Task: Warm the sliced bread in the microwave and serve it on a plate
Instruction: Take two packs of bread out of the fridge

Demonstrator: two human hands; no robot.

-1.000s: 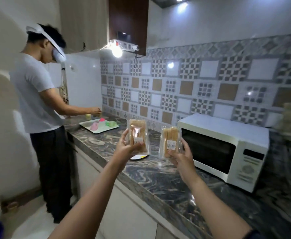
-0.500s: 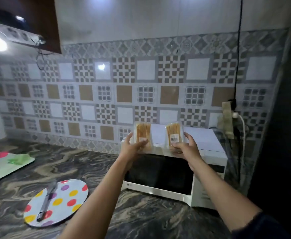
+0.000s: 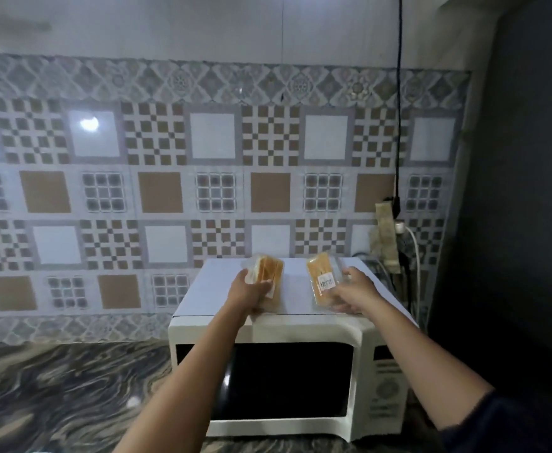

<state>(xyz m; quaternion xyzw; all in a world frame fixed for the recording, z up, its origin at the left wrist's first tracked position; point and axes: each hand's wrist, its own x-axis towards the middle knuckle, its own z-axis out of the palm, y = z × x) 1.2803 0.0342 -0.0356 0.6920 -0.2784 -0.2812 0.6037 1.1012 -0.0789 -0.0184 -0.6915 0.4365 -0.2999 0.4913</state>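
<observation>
Left hand [image 3: 248,291] gripping bread pack [image 3: 270,275], right hand [image 3: 354,294] gripping second pack [image 3: 322,282], both over closed microwave [image 3: 317,329], power strip [image 3: 386,237] beside

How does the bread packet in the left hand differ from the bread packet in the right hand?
The left packet shows its slice edges; the right packet shows a broad flat face. The right packet's white barcode label is in full view; the left packet's is mostly hidden. Both hold sliced bread in clear wrap, above the microwave.
</observation>
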